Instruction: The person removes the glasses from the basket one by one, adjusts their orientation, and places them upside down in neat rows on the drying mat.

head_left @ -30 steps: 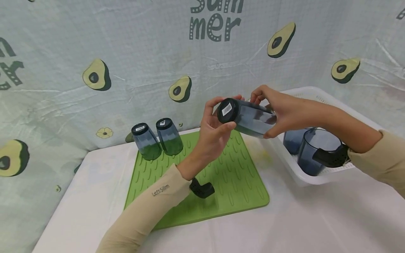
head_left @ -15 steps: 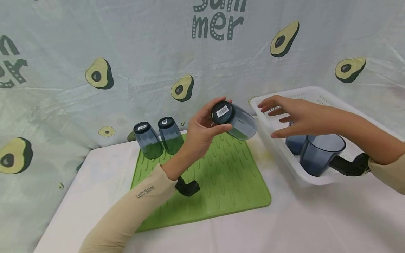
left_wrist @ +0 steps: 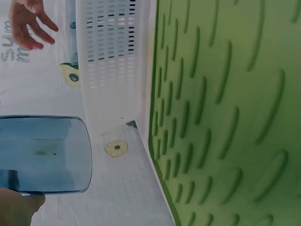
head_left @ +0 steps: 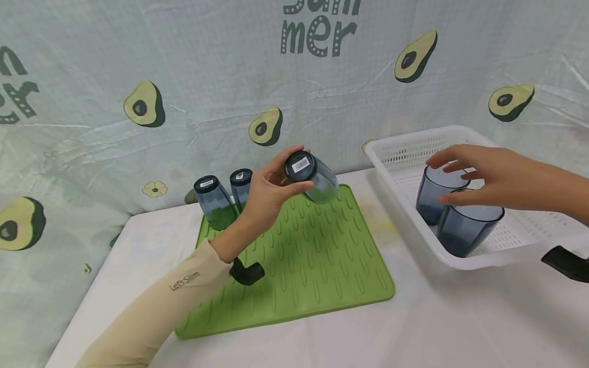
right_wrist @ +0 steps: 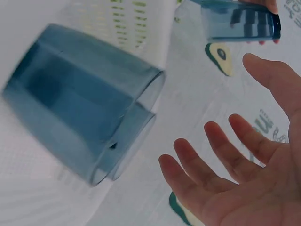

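My left hand [head_left: 262, 197] grips a smoky blue drinking glass [head_left: 324, 183] near its dark, stickered base. The glass is tilted, base toward me and mouth to the right, above the green ridged mat [head_left: 317, 266]. In the left wrist view, its clear wall [left_wrist: 51, 160] shows in profile. My right hand [head_left: 499, 179], fingers spread and holding nothing, hovers over two more glasses. The rear glass [head_left: 430, 197] and the front glass [head_left: 465, 232] stand mouth up in a white basket [head_left: 448, 261]; in the right wrist view, my palm [right_wrist: 263, 197] faces them.
Two matching glasses stand upside down at the mat's back left: an outer glass [head_left: 213, 204] and an inner glass [head_left: 240, 190], partly behind my left hand. A white cloth [head_left: 349, 337] covers the table. Behind hangs an avocado-print curtain [head_left: 198, 66].
My right hand has let go of the held glass and moved right over the basket's glasses. My left hand has carried its glass leftward over the mat.
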### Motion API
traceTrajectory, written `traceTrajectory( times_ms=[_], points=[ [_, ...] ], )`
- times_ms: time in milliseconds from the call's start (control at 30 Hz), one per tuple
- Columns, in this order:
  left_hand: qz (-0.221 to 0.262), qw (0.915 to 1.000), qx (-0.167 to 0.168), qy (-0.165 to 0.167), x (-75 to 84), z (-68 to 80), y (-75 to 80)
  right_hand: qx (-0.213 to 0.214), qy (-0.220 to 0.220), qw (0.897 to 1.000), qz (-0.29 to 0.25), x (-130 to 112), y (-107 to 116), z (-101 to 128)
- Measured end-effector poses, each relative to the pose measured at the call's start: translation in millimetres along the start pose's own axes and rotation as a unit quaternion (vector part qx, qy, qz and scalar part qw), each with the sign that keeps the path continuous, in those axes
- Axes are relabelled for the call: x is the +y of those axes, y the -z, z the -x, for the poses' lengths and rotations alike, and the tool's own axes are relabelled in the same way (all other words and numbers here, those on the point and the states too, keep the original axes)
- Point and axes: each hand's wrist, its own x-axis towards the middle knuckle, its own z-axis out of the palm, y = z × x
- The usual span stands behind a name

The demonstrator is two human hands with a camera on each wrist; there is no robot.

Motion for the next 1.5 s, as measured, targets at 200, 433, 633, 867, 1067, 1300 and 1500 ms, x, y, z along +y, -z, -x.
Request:
traceTrajectory(
  times_ms=[200, 433, 633, 867, 1067, 1300, 1500],
  points=[
    [-0.018, 0.9995, 0.015, 0.022, 1.7, 3.1, 10.4, -0.004, -0.05, 0.999, 0.003, 22.5, -1.9, 12.5],
    [-0.039, 0.9978, 0.036, 0.04, -2.7, 7.2, 18.8, -0.035, -0.092, 0.995, -0.028, 50.8, -8.2, 23.4],
    [-0.052, 0.9964, 0.046, 0.048, -7.9, 8.9, 24.8, -0.054, -0.102, 0.993, -0.031, 62.9, -16.0, 26.8],
    [-0.053, 0.9953, 0.055, 0.059, -11.3, 11.2, 28.2, -0.058, -0.09, 0.994, -0.017, 61.0, -14.3, 27.6],
    [-0.059, 0.9943, 0.059, 0.067, -15.5, 11.8, 30.1, -0.08, -0.075, 0.994, -0.03, 69.7, -9.6, 28.4],
    [-0.064, 0.992, 0.069, 0.083, -21.1, 10.0, 32.4, -0.1, -0.023, 0.99, -0.097, 94.5, -13.1, 34.5],
    [-0.066, 0.9897, 0.088, 0.091, -26.5, 6.0, 37.0, -0.083, -0.027, 0.995, -0.053, 85.0, -13.1, 29.9]
  ],
)
